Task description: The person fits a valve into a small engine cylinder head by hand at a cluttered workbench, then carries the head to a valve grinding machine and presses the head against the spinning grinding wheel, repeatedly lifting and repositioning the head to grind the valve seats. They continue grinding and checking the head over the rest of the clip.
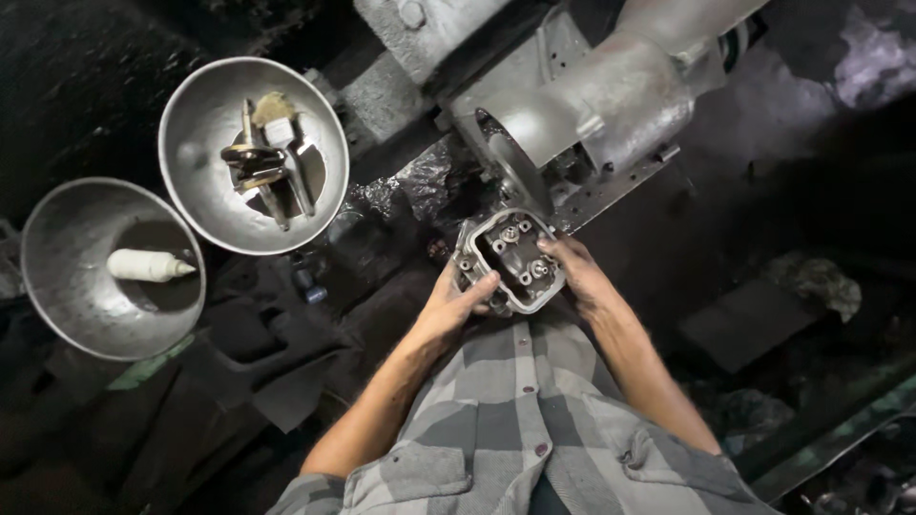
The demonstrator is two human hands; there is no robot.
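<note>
Grey checked shirt (534, 420) fills the near edge of my view, and from it both forearms go up toward the middle of the scene. My left hand (456, 307) grasps the metal engine part (509, 259) from its left and near side, with the thumb lying on the rim. My right hand (574, 272) grasps the same part from the right, and its fingertips rest on the upper face, beside the small round fittings. So both hands are closed on this one piece, and it is held above the dark floor, just in front of my body, near the centre of the view. The piece is a grey casting with a hollow inside and several bolts or studs; I cannot tell more detail.

Just beyond the part, on the far side, stands a big grey machine body (611, 105) with a round opening that faces toward the part. Crumpled dark foil or plastic (420, 186) lies to the left of this opening.

Further left I see two round metal bowls. One bowl (205, 114), the farther, contains some metal pieces and a small brush (277, 114). Another bowl (67, 277), at the left edge, contains a white bottle-like thing (148, 266) lying on its side.
</note>
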